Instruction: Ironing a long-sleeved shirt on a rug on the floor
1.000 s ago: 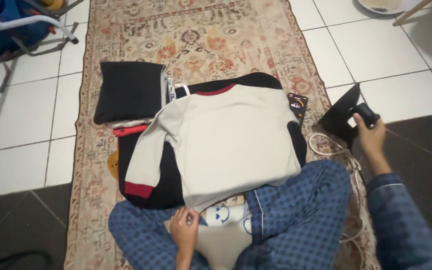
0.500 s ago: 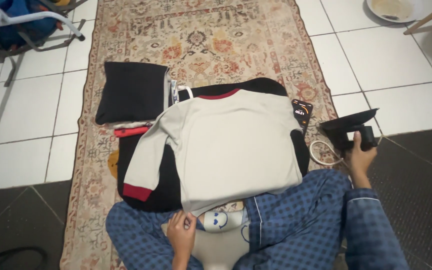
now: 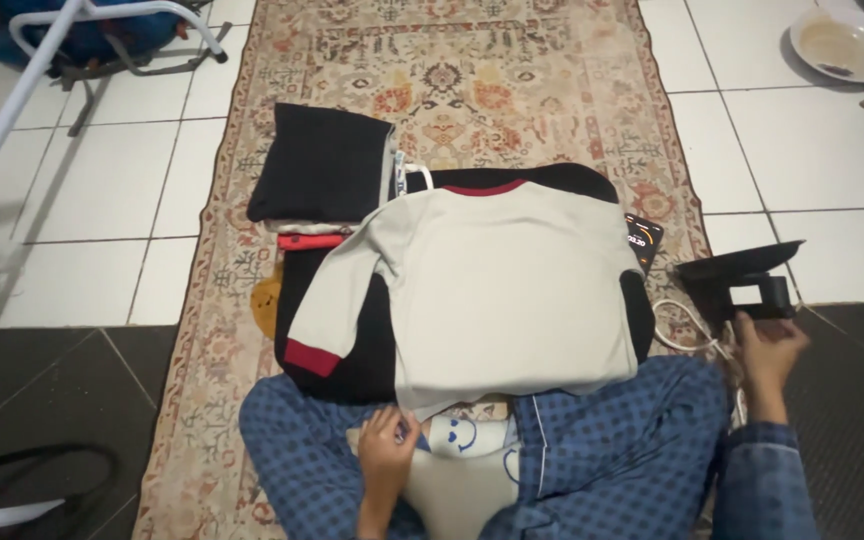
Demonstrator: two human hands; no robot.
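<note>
A cream shirt with red collar and cuff trim (image 3: 502,290) lies flat on a black pad (image 3: 352,350) on the patterned rug (image 3: 512,90). My left hand (image 3: 387,450) pinches the shirt's near hem, just above my lap. My right hand (image 3: 767,350) grips the handle of a black clothes iron (image 3: 742,280), which stands at the rug's right edge, apart from the shirt. The iron's white cord (image 3: 680,335) loops beside my right knee. My legs in blue patterned trousers (image 3: 612,450) are crossed in front of the pad.
A folded stack of dark clothes (image 3: 320,165) sits at the pad's far left, with a red piece (image 3: 310,241) under it. A phone (image 3: 644,240) lies by the shirt's right shoulder. A white plate (image 3: 842,45) and a white metal frame (image 3: 102,20) stand on the tiles.
My right hand has brought the iron lower and closer to my right knee, and the iron has tipped more level. My left hand stays at the shirt's hem.
</note>
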